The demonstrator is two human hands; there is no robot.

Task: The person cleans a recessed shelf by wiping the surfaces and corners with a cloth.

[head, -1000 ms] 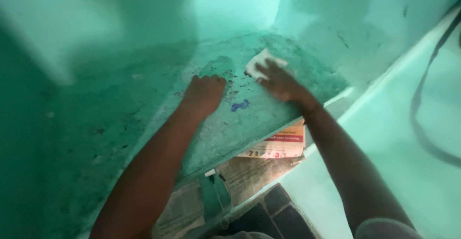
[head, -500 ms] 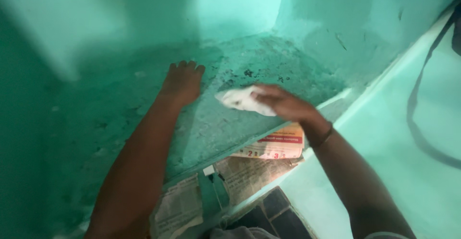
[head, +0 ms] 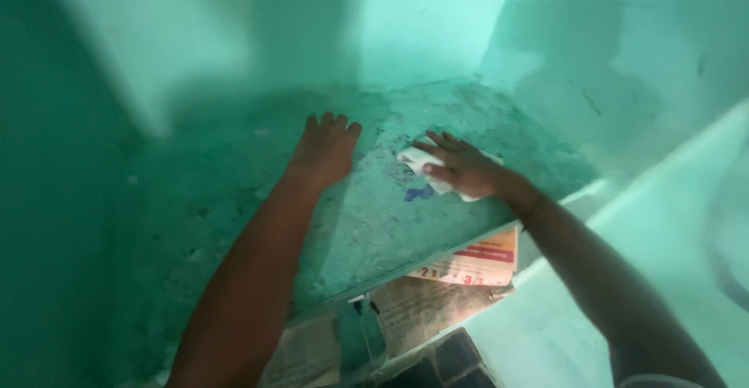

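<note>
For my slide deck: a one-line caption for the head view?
Right hand presses a white cloth on a green shelf; left hand lies flat.

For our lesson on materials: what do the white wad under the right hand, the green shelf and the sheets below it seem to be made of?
White wad: probably soft cloth or paper; it crumples.
Shelf: likely painted cement or stone; rough, mottled matt surface.
Sheets: thin printed newspaper.

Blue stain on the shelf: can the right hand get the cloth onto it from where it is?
Probably yes. The right hand presses the white cloth flat on the green shelf, and the blue stain lies just beside it, uncovered.
</note>
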